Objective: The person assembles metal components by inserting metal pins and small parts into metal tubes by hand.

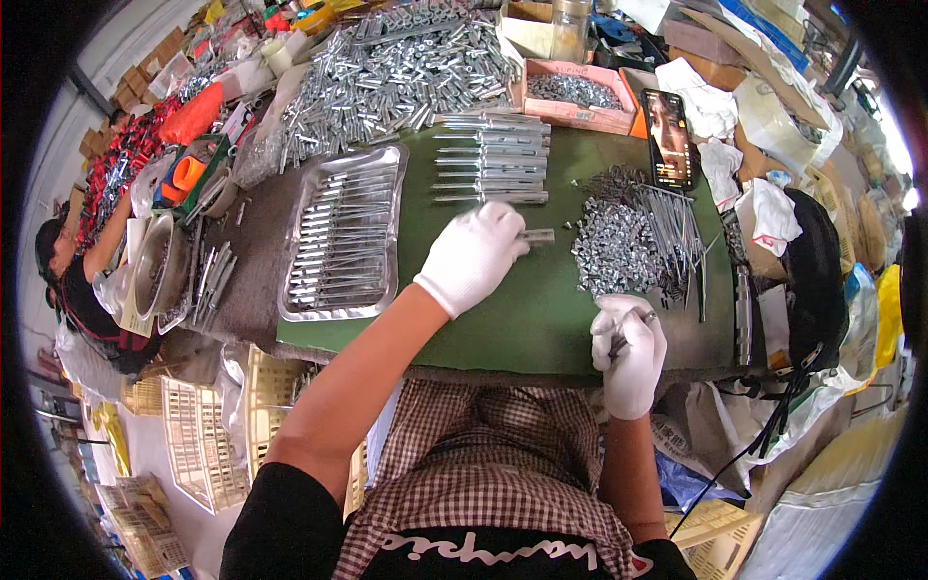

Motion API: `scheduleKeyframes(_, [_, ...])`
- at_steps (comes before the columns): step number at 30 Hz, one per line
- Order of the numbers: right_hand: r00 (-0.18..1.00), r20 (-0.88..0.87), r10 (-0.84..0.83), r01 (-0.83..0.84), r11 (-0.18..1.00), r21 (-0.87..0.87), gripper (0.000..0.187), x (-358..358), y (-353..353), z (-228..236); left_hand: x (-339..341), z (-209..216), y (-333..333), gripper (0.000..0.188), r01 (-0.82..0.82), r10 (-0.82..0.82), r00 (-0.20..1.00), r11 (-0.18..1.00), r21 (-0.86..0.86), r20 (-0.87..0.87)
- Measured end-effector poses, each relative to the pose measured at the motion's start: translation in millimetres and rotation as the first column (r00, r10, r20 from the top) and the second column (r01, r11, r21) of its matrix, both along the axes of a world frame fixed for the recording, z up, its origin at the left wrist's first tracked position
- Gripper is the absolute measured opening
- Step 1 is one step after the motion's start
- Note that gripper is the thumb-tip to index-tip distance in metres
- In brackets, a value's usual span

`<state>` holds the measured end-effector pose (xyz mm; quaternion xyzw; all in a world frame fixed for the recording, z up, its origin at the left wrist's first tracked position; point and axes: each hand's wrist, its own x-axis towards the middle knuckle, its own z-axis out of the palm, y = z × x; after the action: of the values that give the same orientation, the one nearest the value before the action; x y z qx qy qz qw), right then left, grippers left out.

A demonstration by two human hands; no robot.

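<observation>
My left hand, in a white glove, is over the middle of the green mat. Its fingers are closed on a short metal tube that sticks out to the right. My right hand, also gloved, hovers by the mat's near edge with curled fingers; a small metal bit shows at the fingertips, too small to name. Beyond it lies a heap of small shiny metal pieces, with long thin metal rods to its right. Ahead of my left hand, several metal tubes with thin pointed rods lie in a row.
A metal tray of slim metal pieces stands at left. A large pile of metal tubes covers the back. A pink box of small parts and a lit phone stand back right. Another person sits far left.
</observation>
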<state>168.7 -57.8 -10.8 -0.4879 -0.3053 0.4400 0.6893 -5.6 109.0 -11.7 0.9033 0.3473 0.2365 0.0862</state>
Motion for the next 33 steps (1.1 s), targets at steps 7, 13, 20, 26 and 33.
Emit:
scheduleKeyframes(7, [0.934, 0.326, 0.149, -0.031, 0.94, -0.34, 0.036, -9.5, -8.5, 22.1, -13.4, 27.6, -58.9, 0.027, 0.264, -0.253, 0.947, 0.964, 0.028, -0.198])
scheduleKeyframes(13, [0.948, 0.234, 0.216, -0.11, 0.911, -0.398, 0.033, -2.0, -10.2, 31.6, -11.1, 32.9, -79.9, 0.03, 0.315, -0.314, 0.949, 0.949, 0.011, -0.037])
scheduleKeyframes(20, [0.887, 0.366, 0.28, -0.077, 0.873, -0.482, 0.025, 7.8, -15.6, 28.4, -14.2, 29.8, -84.6, 0.029, 0.299, -0.297, 0.954, 0.953, -0.048, 0.052])
scheduleKeyframes(26, [0.864, 0.342, 0.368, -0.145, 0.834, -0.532, 0.021, 17.9, -13.7, 23.6, -7.8, 19.6, -87.4, 0.026, 0.293, -0.283, 0.948, 0.955, -0.055, 0.144])
scheduleKeyframes(33, [0.682, 0.658, 0.319, -0.02, 0.908, -0.419, 0.021, 45.0, -4.4, 29.0, -1.1, 22.3, -99.6, 0.018, 0.241, -0.241, 0.97, 0.967, -0.087, 0.006])
